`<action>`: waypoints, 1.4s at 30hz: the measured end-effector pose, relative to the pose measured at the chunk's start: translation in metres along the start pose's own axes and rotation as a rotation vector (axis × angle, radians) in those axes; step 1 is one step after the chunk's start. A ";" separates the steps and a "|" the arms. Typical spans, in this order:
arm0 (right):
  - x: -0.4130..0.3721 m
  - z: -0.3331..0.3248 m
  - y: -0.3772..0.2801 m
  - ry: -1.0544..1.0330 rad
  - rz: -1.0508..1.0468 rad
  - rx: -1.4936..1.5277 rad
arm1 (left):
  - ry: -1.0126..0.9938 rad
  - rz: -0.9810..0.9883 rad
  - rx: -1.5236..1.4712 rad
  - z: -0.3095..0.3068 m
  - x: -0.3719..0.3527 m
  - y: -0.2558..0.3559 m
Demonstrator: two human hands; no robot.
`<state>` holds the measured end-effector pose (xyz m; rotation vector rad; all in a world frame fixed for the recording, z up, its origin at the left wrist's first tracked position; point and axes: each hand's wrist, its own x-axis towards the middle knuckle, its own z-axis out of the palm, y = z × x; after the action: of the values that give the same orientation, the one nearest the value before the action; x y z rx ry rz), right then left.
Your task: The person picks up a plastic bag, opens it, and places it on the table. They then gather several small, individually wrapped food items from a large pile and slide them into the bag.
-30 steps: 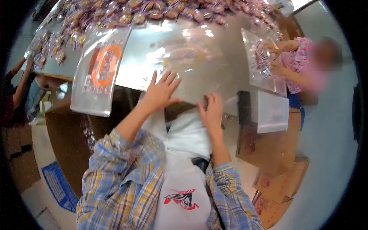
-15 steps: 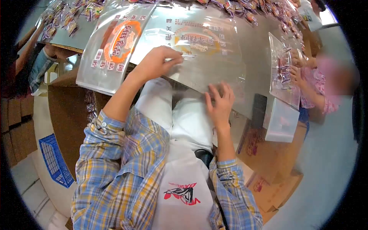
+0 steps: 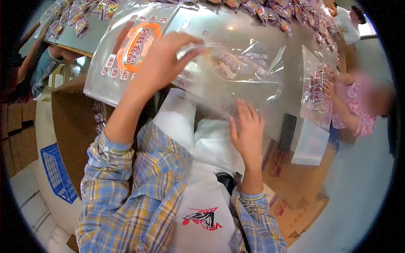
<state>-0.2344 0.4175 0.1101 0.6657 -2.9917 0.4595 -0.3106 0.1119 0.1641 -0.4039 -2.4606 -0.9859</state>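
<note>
A clear plastic bag [image 3: 253,80] with printed lettering lies over the table in front of me, creased and partly lifted on its left side. My left hand [image 3: 168,59] is at its left edge, fingers and thumb closing on the film, slightly blurred. My right hand [image 3: 249,130] is at the near edge by a corner, fingers stretched out and touching or just over the film. To the left lies a stack of clear bags [image 3: 99,82] with orange and white print, partly behind my left forearm.
Many small wrapped packets [image 3: 270,12] lie along the far side. On the right a co-worker in a pink sleeve [image 3: 365,120] handles a packed clear bag [image 3: 310,99]. A dark oblong object [image 3: 287,131], cardboard boxes [image 3: 291,173] and a blue crate [image 3: 59,175] are nearby.
My left hand has moved up and away from me, and the bag's left part is lifted and creased. My right hand has shifted slightly right and towards me.
</note>
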 end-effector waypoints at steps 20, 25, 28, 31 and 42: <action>0.106 0.028 0.015 0.023 -0.230 -0.096 | 0.145 -0.113 -0.648 -0.051 0.000 0.014; 0.109 0.066 0.030 0.216 -0.247 -0.033 | 0.597 0.035 -1.055 -0.079 0.032 0.037; 0.112 0.065 0.042 0.200 -0.222 0.020 | 0.614 0.043 -1.009 -0.082 0.020 0.043; 0.108 0.073 0.038 0.213 -0.190 0.089 | 0.581 0.016 -0.964 -0.083 0.010 0.050; 0.114 0.081 0.034 0.229 -0.167 0.245 | 0.552 -0.085 -0.872 -0.092 -0.012 0.066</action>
<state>-0.3504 0.3760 0.0359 0.8105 -2.6637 0.8364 -0.2445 0.0919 0.2546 -0.2368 -1.4782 -1.8875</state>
